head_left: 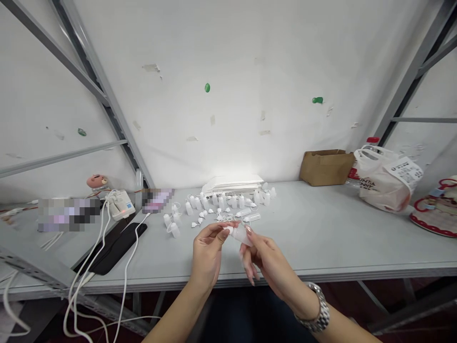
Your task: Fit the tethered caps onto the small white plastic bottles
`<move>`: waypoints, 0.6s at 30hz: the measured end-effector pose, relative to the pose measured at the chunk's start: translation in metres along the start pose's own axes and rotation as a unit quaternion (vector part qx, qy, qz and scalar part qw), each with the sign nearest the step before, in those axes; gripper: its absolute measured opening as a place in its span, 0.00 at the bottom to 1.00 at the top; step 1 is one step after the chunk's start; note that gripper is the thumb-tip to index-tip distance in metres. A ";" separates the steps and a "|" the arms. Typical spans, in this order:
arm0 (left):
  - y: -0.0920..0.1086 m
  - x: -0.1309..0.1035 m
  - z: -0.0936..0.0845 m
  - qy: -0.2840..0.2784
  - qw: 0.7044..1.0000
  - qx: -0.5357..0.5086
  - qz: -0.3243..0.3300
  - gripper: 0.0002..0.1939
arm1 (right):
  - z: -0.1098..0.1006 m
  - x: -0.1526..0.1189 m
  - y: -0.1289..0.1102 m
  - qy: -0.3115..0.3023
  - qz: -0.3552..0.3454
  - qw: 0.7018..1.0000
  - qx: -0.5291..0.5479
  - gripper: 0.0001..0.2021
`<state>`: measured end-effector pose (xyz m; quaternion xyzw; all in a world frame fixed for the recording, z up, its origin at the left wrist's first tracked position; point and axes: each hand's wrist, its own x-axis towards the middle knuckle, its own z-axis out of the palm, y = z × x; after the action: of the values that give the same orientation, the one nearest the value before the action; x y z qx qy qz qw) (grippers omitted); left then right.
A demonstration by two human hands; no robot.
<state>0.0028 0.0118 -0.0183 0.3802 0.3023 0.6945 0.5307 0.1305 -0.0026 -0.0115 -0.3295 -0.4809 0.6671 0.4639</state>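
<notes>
A small translucent white bottle point(241, 234) is held between both hands above the front part of the grey table. My left hand point(209, 247) pinches its white cap end. Around the body of the bottle, at its right, are the thumb and fingers of my right hand point(266, 255); its lower fingers hang loosely. Behind the hands, several similar small bottles point(189, 207) stand on the table, and a few lie on their sides. Small white caps point(201, 220) lie scattered among them.
White flat packages point(232, 183) lie against the wall. A brown paper box point(325, 167), a white plastic bag point(383, 186) and a patterned item point(437, 209) are at the right. At the left are a black case point(119, 247), a white power strip point(122, 206) and cables.
</notes>
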 end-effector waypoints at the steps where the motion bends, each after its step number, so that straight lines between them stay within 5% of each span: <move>1: 0.000 0.000 0.000 -0.001 1.000 0.002 0.000 0.06 | -0.001 0.000 0.001 -0.019 0.027 0.999 0.023 0.25; 4: -0.002 0.000 0.000 0.013 1.000 0.011 0.004 0.07 | -0.005 0.003 0.002 -0.046 0.064 0.996 0.051 0.26; 11: -0.006 0.005 -0.004 0.050 0.999 0.017 0.010 0.06 | -0.004 0.009 0.005 0.041 -0.072 0.995 -0.050 0.21; 18: -0.005 0.009 -0.007 0.035 0.999 -0.020 -0.025 0.06 | -0.003 0.005 0.010 0.043 -0.115 0.990 -0.071 0.15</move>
<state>-0.0017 0.0217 -0.0244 0.3368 0.3162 0.6999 0.5447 0.1288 0.0025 -0.0217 -0.3326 -0.5410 0.5587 0.5334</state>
